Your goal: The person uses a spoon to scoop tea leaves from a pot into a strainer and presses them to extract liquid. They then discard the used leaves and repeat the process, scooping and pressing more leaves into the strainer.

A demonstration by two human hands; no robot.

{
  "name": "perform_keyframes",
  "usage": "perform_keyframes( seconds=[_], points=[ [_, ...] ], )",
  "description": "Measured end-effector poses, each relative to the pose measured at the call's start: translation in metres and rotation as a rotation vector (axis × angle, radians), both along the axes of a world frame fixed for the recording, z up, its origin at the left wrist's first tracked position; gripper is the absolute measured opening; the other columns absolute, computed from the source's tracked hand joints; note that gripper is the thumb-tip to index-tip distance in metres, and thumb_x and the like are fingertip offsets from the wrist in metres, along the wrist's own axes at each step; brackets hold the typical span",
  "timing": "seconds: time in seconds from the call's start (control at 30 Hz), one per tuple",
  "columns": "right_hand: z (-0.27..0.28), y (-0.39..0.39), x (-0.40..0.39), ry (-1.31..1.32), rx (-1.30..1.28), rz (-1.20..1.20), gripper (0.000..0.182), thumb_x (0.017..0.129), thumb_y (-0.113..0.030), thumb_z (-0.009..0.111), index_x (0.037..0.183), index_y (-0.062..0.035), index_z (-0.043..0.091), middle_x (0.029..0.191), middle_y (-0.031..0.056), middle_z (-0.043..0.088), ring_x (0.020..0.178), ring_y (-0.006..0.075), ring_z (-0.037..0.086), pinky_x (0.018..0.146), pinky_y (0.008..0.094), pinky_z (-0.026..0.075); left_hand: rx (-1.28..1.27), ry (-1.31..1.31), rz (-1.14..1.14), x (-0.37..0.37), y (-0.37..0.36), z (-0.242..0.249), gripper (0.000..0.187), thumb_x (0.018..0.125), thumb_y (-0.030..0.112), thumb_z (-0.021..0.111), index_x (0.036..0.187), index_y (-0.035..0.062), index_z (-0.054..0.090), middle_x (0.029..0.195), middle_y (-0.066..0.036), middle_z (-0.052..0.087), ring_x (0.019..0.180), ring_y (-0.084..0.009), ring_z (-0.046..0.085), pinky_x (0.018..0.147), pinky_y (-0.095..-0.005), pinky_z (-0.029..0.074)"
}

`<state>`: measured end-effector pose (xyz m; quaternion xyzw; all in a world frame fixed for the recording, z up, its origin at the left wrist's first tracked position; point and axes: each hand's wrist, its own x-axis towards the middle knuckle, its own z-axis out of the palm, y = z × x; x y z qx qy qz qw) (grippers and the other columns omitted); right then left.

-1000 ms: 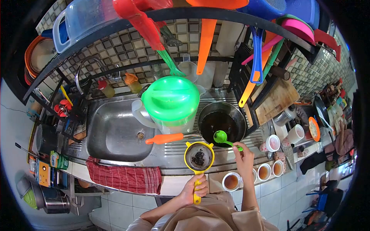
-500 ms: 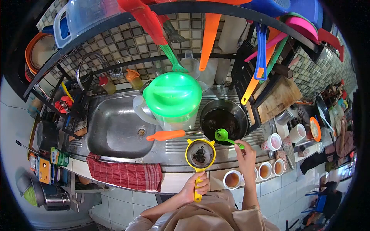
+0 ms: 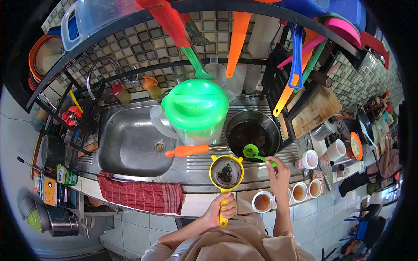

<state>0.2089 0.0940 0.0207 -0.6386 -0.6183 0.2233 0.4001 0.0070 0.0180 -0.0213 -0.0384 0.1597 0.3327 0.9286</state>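
My left hand (image 3: 222, 209) is closed round the handle of a yellow strainer (image 3: 226, 188), held level in front of me. Dark wet leaf-like bits (image 3: 226, 173) lie in its mesh. Between the fingers of my right hand (image 3: 278, 172) is the thin handle of a small green ladle (image 3: 251, 151), its bowl over the near side of a metal pot (image 3: 276, 135). Dark liquid (image 3: 247, 132) fills the lower part of this pot, whose orange handle (image 3: 187, 150) points left. White cups (image 3: 262, 202) of brown liquid stand in a row beside my right forearm.
A large pitcher with a green lid (image 3: 195, 104) stands behind the pot handle, beside the sink basin (image 3: 130, 141). A red cloth (image 3: 139, 193) hangs over the counter edge. Overhead, utensils such as an orange spatula (image 3: 238, 43) hang from a black rack (image 3: 204, 8). More cups (image 3: 310, 159) stand right.
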Motion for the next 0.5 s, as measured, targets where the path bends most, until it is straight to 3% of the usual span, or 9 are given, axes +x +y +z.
perform_keyframes(
  seconds=[0.5],
  points=[
    [-0.0001,0.0005,0.0002,0.026,0.011,0.002,0.018,0.081,-0.018,0.057,0.09,-0.0026,0.06,0.083,0.0128,0.062,0.055,0.0215,0.056,0.05,0.029,0.042,0.018,0.047,0.004,0.0004,-0.0003,0.0041,0.029,0.086,0.034,0.045,0.065,0.0161,0.036,0.051,0.006,0.029,0.041,-0.0056,0.028,0.037,-0.0186,0.024]
  ],
)
